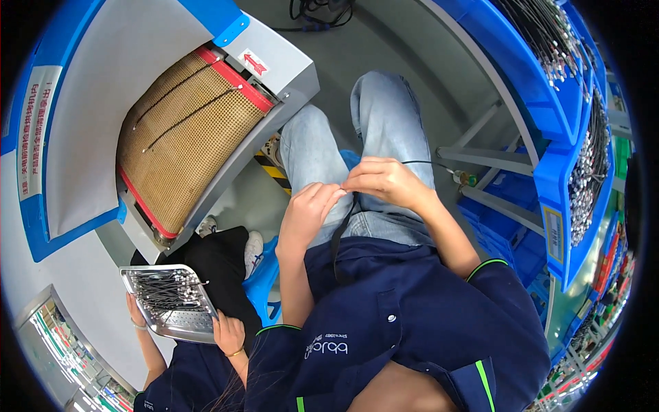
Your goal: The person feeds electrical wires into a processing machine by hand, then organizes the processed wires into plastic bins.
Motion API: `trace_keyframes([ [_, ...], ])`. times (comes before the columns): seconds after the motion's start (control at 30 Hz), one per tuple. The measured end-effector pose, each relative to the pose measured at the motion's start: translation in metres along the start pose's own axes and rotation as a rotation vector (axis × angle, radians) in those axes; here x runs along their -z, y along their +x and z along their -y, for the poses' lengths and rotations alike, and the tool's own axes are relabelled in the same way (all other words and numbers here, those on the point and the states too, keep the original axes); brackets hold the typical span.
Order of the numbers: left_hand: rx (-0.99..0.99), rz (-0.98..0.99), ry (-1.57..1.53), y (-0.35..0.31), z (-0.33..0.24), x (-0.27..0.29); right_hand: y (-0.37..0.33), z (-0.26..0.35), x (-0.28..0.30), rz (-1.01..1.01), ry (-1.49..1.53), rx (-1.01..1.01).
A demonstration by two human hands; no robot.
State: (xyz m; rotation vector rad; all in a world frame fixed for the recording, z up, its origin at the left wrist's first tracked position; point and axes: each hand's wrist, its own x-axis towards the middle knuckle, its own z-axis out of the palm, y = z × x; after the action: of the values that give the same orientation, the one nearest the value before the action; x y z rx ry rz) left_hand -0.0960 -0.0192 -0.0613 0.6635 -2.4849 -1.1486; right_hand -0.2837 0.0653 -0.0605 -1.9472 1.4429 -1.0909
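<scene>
My left hand (pixel 312 209) and my right hand (pixel 386 182) meet over my lap, their fingertips pinched together. A thin black cable (pixel 427 163) comes out past my right hand and stretches right to a small pale end. Its part between the fingers is mostly covered. Below the fingertips a wider black strap (pixel 337 247) hangs down along my shirt; where its upper end is fixed I cannot make out.
On my left stands a conveyor machine whose brown mesh belt (pixel 185 130) carries two black cables. Beside me a co-worker holds a metal tray (pixel 206 323) of black cables. Blue bins (pixel 559 206) full of cables hang on a rack to my right. A blue stool (pixel 261 281) stands nearby.
</scene>
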Motion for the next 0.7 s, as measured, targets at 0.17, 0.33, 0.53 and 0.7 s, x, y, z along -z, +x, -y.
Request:
trace_keyframes([
  [0.17, 0.072, 0.022, -0.141, -0.003, 0.002, 0.001, -0.001, -0.002, -0.003, -0.019, 0.095, -0.01],
  [0.33, 0.07, 0.037, -0.13, -0.001, -0.001, 0.008, -0.002, 0.003, -0.003, -0.026, 0.15, -0.178],
  [0.53, -0.09, -0.027, 0.042, -0.003, 0.003, 0.006, -0.002, 0.004, -0.005, -0.008, 0.135, -0.132],
  [0.7, -0.17, -0.143, 0.081, -0.003, 0.005, 0.005, 0.0, 0.008, -0.003, 0.024, 0.182, -0.191],
])
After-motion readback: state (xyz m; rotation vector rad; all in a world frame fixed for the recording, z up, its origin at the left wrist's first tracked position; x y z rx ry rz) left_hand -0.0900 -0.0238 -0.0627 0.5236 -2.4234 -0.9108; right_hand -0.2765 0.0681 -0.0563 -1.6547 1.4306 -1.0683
